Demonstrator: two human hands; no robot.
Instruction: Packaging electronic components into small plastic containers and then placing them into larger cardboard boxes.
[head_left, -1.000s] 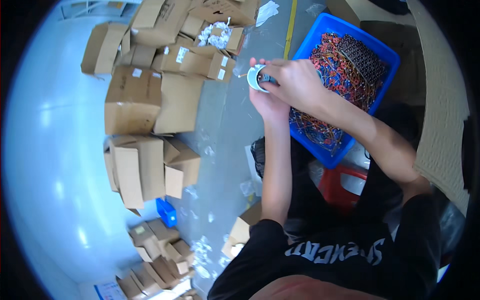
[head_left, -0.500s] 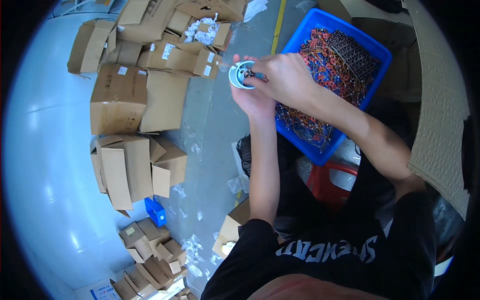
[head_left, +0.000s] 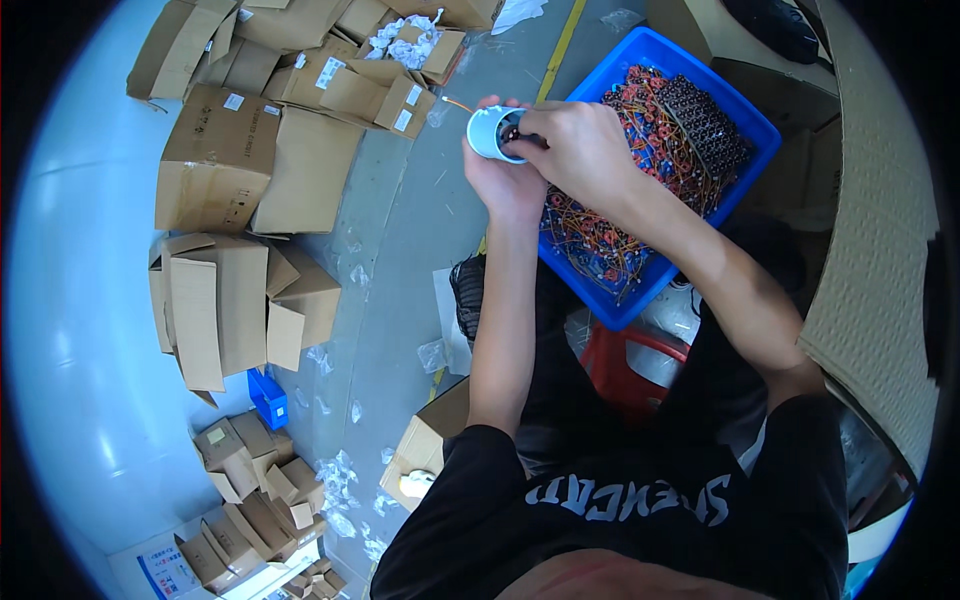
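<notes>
A pale blue, cup-shaped plastic housing (head_left: 484, 138) rests in my left hand (head_left: 508, 190), whose fingers curl around it from beneath. Its open mouth faces up and to the right. From its far left side an orange wire (head_left: 457, 104) sticks out. My right hand (head_left: 588, 145) reaches into the mouth with thumb and fingertips pinching a small dark part (head_left: 511, 132); the fingers partly hide it. Just right of both hands, a blue plastic tub (head_left: 762, 165) holds many small parts with orange and red wires (head_left: 640, 165) and a block of dark round pieces (head_left: 703, 130).
Cardboard boxes (head_left: 215, 160) are piled along the left wall, with a small blue bin (head_left: 267, 398) among them. Plastic scraps (head_left: 338, 480) litter the floor. A red stool (head_left: 620, 375) stands below the tub. Large cardboard (head_left: 880, 250) rises at my right.
The orange wire now shows outside the housing's far left side. The housing has tipped slightly, and my right fingers are still at its mouth. The whole view has shifted a little.
</notes>
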